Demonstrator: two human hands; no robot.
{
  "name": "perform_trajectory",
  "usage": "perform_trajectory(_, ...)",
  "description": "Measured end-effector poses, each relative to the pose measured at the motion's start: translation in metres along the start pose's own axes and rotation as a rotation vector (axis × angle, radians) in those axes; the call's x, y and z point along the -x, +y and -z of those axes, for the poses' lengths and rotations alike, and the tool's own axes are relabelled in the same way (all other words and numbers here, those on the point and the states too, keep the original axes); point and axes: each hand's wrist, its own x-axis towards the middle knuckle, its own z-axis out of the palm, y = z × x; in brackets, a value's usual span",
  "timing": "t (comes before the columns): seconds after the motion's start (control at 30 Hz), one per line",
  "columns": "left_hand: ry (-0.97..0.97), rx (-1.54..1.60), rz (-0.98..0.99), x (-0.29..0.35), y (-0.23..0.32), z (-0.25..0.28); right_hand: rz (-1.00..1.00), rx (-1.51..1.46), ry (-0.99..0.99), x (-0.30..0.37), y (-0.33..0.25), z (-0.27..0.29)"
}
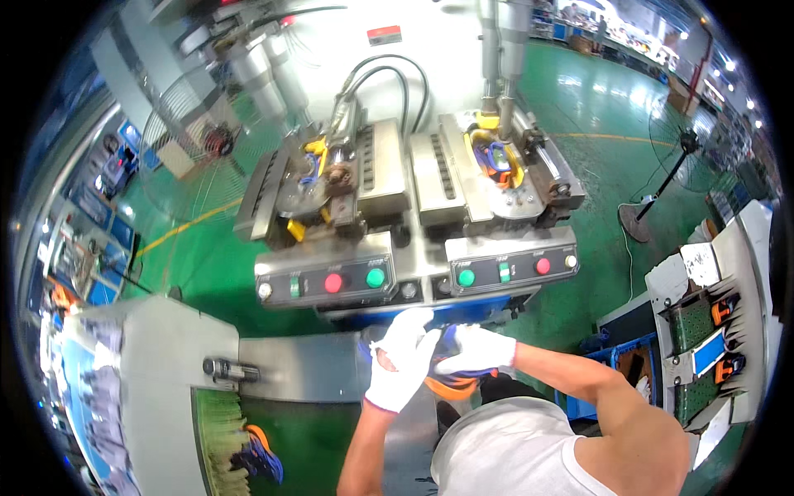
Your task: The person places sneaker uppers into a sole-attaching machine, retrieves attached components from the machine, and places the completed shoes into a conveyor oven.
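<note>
White-gloved, my left hand [401,364] and my right hand [477,349] are close together in front of the machine. A blue and orange shoe upper [453,387] hangs below my right hand, whose fingers are closed on it. My left hand's fingers are bent at the near side of the same bundle. A bit of blue material shows on that hand's left, and its grip is partly hidden. Above stands a two-station press machine [385,165]. A blue and yellow piece sits in its right station [499,161], another in its left station [313,161].
Two control panels [331,269] with coloured buttons face me. At left, a grey bench [157,364] carries a dark cylinder [231,369] and a brush strip; another shoe upper [260,455] lies beside it. A rack [695,351] with orange and black pieces stands right, near a pedestal fan [662,190].
</note>
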Motion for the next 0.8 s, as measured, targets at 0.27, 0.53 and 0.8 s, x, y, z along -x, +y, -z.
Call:
perform_trajectory(0.27,0.033,0.336,0.020,-0.250,-0.010,-0.154,0.150,-1.711,0.572,0.129,0.150,0.071)
perform_trajectory(0.53,-0.083,-0.036,0.540,-0.434,-0.065,-0.345,0.072,-1.624,1.276,0.189,0.190,0.091)
perform_trajectory(0.8,-0.263,0.058,0.626,-0.495,-0.113,-0.352,-0.212,-1.513,1.284,0.187,0.191,0.100)
